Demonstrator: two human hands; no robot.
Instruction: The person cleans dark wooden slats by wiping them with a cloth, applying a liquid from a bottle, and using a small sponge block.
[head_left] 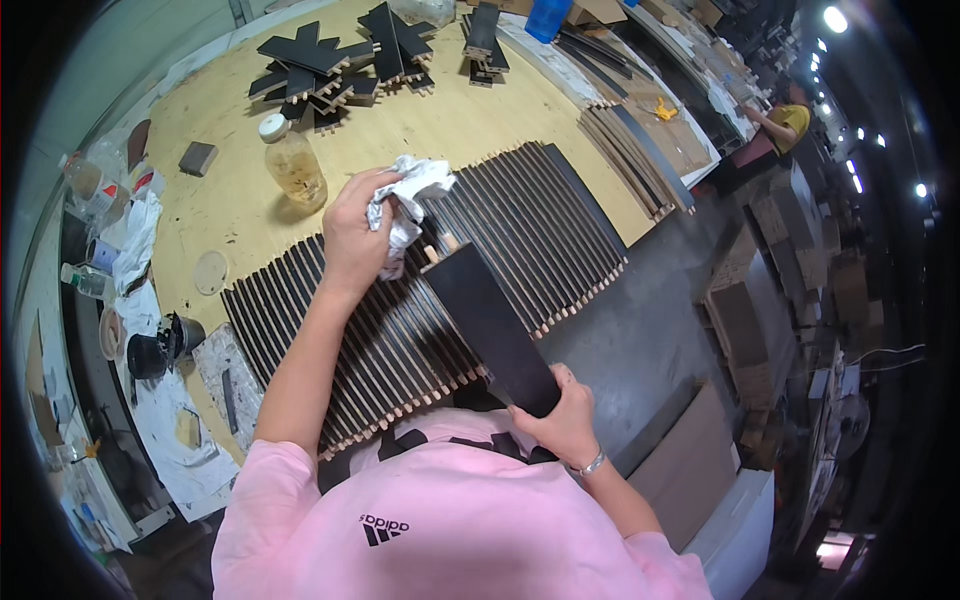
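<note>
My right hand (560, 412) grips the near end of a long black wooden board (487, 320) and holds it tilted, with two dowel pegs showing at its far end. My left hand (356, 226) is closed on a crumpled white rag (410, 192), held just left of the board's far end. Both hands are above a long row of black slats (520, 225) set on edge across the plywood bench (420, 110).
A plastic bottle (292, 162) of yellowish liquid stands behind my left hand, by a sanding block (197, 157). Stacks of black boards (320, 65) lie at the bench's far end. Cans and a cup (160, 345) sit left. Another person (785, 120) works far right. Cardboard (740, 320) lies on the floor.
</note>
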